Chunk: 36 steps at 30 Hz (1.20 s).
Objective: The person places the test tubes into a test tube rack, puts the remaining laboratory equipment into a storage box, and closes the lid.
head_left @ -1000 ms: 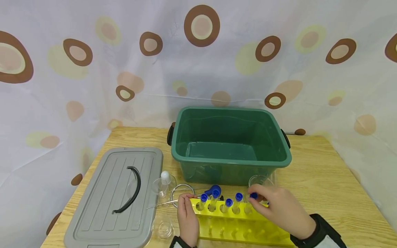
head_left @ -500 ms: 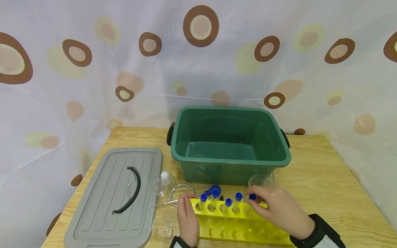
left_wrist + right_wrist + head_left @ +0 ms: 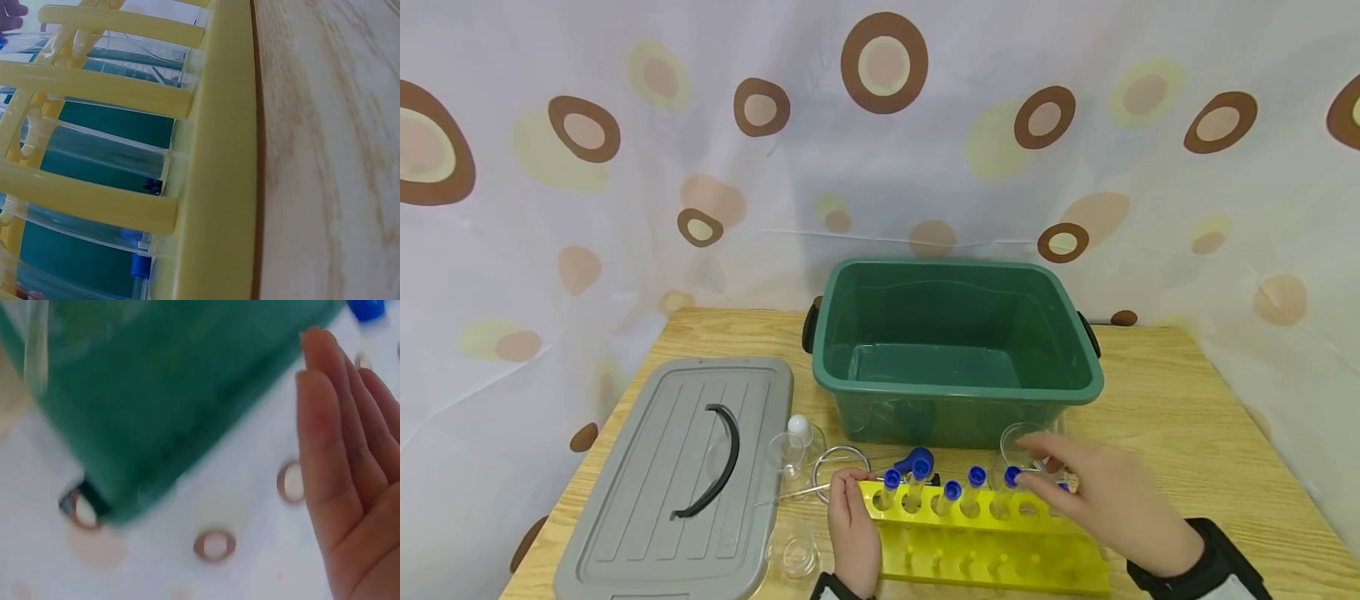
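A yellow test tube rack (image 3: 992, 571) stands at the near side of the table, holding several clear test tubes with blue caps. My left hand (image 3: 853, 529) grips the rack's left end. In the left wrist view the yellow rack (image 3: 222, 156) fills the middle, clear tubes showing between its bars. Beside the tube with the blue cap (image 3: 1012, 477), my right hand (image 3: 1105, 500) hovers with fingers parted and nothing between them. Straight fingers (image 3: 319, 419) appear in the right wrist view, apart from a blue cap (image 3: 366, 309). Another blue cap (image 3: 1063, 487) is partly hidden by this hand.
Behind the rack stands a green bin (image 3: 958, 392); its grey lid (image 3: 647, 500) lies at left. Between lid and rack are clear beakers (image 3: 793, 550), a metal ring (image 3: 842, 454) and a blue bulb (image 3: 917, 458). Another clear beaker (image 3: 1011, 429) sits behind my right hand.
My right hand has let go of a blue-capped test tube, now standing in the rack, and has moved right with its fingers opening. The left hand keeps its grip on the rack.
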Tool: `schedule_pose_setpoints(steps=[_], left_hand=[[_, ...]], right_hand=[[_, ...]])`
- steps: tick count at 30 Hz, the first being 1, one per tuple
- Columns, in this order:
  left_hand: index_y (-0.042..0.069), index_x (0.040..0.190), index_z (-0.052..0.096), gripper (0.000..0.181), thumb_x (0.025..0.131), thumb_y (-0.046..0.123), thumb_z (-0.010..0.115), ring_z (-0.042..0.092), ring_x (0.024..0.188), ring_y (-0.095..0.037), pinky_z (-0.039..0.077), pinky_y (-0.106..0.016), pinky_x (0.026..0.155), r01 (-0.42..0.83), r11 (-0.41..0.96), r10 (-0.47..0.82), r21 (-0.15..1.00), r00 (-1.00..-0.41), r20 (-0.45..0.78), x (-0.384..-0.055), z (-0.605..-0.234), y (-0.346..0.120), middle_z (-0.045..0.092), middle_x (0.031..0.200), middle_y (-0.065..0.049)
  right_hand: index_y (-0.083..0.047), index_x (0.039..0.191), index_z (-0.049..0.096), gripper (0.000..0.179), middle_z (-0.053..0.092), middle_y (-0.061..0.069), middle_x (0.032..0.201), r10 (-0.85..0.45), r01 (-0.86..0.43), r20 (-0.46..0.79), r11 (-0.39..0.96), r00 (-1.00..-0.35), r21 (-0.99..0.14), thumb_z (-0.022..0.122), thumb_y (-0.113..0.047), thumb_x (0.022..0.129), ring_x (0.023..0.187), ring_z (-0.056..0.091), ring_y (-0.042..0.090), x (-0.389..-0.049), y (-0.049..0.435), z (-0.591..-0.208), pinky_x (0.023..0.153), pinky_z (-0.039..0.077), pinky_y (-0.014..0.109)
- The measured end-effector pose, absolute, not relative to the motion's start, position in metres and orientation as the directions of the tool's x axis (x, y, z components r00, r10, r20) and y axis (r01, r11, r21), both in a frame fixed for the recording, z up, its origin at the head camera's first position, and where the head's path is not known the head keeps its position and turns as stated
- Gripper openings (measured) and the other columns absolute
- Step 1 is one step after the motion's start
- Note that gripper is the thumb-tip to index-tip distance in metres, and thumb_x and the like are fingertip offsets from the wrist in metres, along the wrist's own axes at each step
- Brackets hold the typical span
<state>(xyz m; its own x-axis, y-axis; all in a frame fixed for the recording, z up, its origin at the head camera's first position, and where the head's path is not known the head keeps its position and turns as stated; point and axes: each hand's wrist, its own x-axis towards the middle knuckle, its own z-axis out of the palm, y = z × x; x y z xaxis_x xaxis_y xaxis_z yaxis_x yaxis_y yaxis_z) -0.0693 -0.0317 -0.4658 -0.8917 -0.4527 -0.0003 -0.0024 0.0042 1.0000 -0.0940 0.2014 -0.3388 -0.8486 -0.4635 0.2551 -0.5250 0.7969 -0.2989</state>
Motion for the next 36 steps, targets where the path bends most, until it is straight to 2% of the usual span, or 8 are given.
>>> schedule_pose_setpoints(steps=[4, 8, 13, 15, 18, 25, 29, 36], left_hand=[[-0.002, 0.098, 0.048, 0.026, 0.103, 0.009, 0.025, 0.052, 0.093, -0.024, 0.038, -0.030, 0.083, -0.005, 0.011, -0.459, 1.000, -0.888, 0.000, -0.070, -0.466, -0.032, 0.055, 0.093, -0.007], [-0.002, 0.097, 0.048, 0.026, 0.103, 0.009, 0.026, 0.052, 0.093, -0.024, 0.038, -0.030, 0.083, 0.001, 0.005, -0.458, 1.000, -0.889, 0.003, -0.069, -0.465, -0.032, 0.055, 0.093, -0.007], [-0.003, 0.097, 0.049, 0.026, 0.103, 0.008, 0.026, 0.052, 0.093, -0.022, 0.038, -0.029, 0.084, 0.013, 0.005, -0.459, 1.000, -0.888, 0.014, -0.069, -0.465, -0.031, 0.055, 0.093, -0.007], [-0.002, 0.097, 0.049, 0.026, 0.103, 0.008, 0.026, 0.052, 0.092, -0.021, 0.038, -0.029, 0.084, 0.013, 0.008, -0.462, 1.000, -0.887, 0.016, -0.069, -0.465, -0.032, 0.055, 0.093, -0.007], [-0.003, 0.097, 0.049, 0.026, 0.103, 0.008, 0.026, 0.053, 0.092, -0.022, 0.038, -0.028, 0.084, 0.019, 0.010, -0.463, 1.000, -0.886, 0.021, -0.069, -0.465, -0.032, 0.055, 0.093, -0.008], [-0.003, 0.098, 0.048, 0.026, 0.103, 0.008, 0.026, 0.052, 0.092, -0.022, 0.038, -0.028, 0.084, 0.015, 0.002, -0.445, 1.000, -0.896, 0.014, -0.069, -0.464, -0.031, 0.055, 0.093, -0.008], [-0.002, 0.098, 0.048, 0.025, 0.103, 0.008, 0.026, 0.052, 0.092, -0.021, 0.038, -0.027, 0.083, 0.005, 0.005, -0.447, 1.000, -0.895, 0.006, -0.069, -0.464, -0.031, 0.054, 0.093, -0.007], [-0.002, 0.098, 0.048, 0.025, 0.103, 0.008, 0.026, 0.052, 0.091, -0.020, 0.039, -0.027, 0.083, -0.002, 0.013, -0.446, 1.000, -0.895, 0.004, -0.069, -0.465, -0.032, 0.054, 0.093, -0.007]], right_hand=[[-0.013, 0.099, 0.068, 0.021, 0.070, -0.003, 0.084, -0.315, -0.425, 0.353, 0.855, -0.881, -0.296, 0.073, -0.021, 0.080, 0.068, 0.059, 0.008, -0.102, 0.229, -0.325, 0.053, 0.045, 0.019], [-0.008, 0.099, 0.067, 0.017, 0.069, 0.004, 0.084, -0.232, -0.333, 0.311, 0.885, -0.922, -0.327, 0.068, -0.017, 0.085, 0.064, 0.056, 0.004, -0.122, 0.267, -0.328, 0.055, 0.045, 0.021], [-0.007, 0.098, 0.067, 0.014, 0.068, 0.004, 0.088, -0.314, -0.314, 0.052, 0.898, -0.948, -0.310, 0.065, -0.012, 0.086, 0.070, 0.057, 0.009, -0.149, 0.304, -0.373, 0.060, 0.048, 0.025], [-0.007, 0.099, 0.067, 0.015, 0.066, 0.005, 0.093, -0.362, -0.317, -0.071, 0.883, -0.929, -0.347, 0.065, -0.008, 0.084, 0.077, 0.058, 0.015, -0.155, 0.310, -0.398, 0.064, 0.050, 0.031], [-0.008, 0.098, 0.066, 0.017, 0.064, 0.005, 0.098, -0.424, -0.321, -0.175, 0.848, -0.889, -0.422, 0.064, -0.001, 0.083, 0.085, 0.059, 0.021, -0.158, 0.310, -0.429, 0.071, 0.053, 0.038], [-0.008, 0.101, 0.067, 0.026, 0.058, -0.006, 0.090, -0.515, -0.410, -0.192, 0.816, -0.835, -0.407, 0.064, 0.006, 0.079, 0.075, 0.052, 0.005, -0.155, 0.307, -0.457, 0.068, 0.052, 0.029], [-0.006, 0.104, 0.066, 0.032, 0.058, -0.004, 0.090, -0.499, -0.402, -0.222, 0.839, -0.838, -0.366, 0.066, 0.010, 0.075, 0.078, 0.057, 0.011, -0.152, 0.304, -0.460, 0.071, 0.054, 0.034], [-0.006, 0.105, 0.066, 0.032, 0.060, 0.000, 0.093, -0.431, -0.357, -0.271, 0.891, -0.861, -0.281, 0.071, 0.003, 0.075, 0.081, 0.061, 0.017, -0.148, 0.299, -0.459, 0.074, 0.054, 0.040]])
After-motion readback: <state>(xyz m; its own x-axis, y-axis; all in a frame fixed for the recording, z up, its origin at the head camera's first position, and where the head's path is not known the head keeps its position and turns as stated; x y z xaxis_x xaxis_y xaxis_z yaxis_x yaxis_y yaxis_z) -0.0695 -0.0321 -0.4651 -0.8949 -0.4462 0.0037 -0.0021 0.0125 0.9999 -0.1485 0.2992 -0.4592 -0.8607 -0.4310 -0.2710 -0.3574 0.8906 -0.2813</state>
